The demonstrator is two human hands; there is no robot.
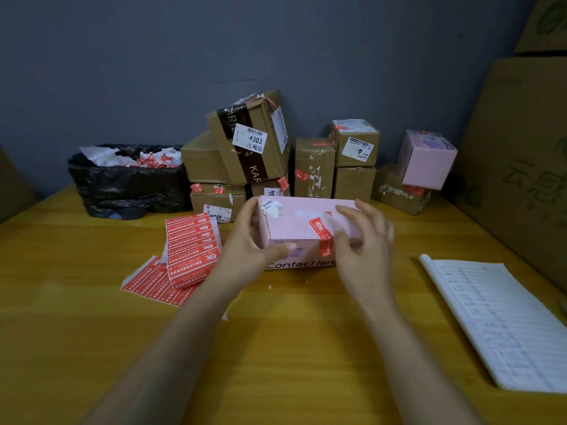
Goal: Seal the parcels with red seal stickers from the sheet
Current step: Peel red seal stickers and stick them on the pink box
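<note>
A pink parcel (294, 223) printed "Contact lens" lies on the wooden table (276, 348) in front of me. A red seal sticker (321, 233) runs over its top front edge. My left hand (248, 243) grips the parcel's left end, thumb on the front face. My right hand (365, 240) hovers at the parcel's right end with loosely curved fingers, blurred, just right of the sticker. Sheets of red seal stickers (190, 246) lie to the left of the parcel, one stack propped on a flat sheet.
A stack of brown parcels (254, 148) and a second pink box (426, 159) stand behind against the grey wall. A black-lined bin (129, 182) with sticker scraps is at back left. A lined notebook (497, 320) lies at right, beside large cartons (521, 164).
</note>
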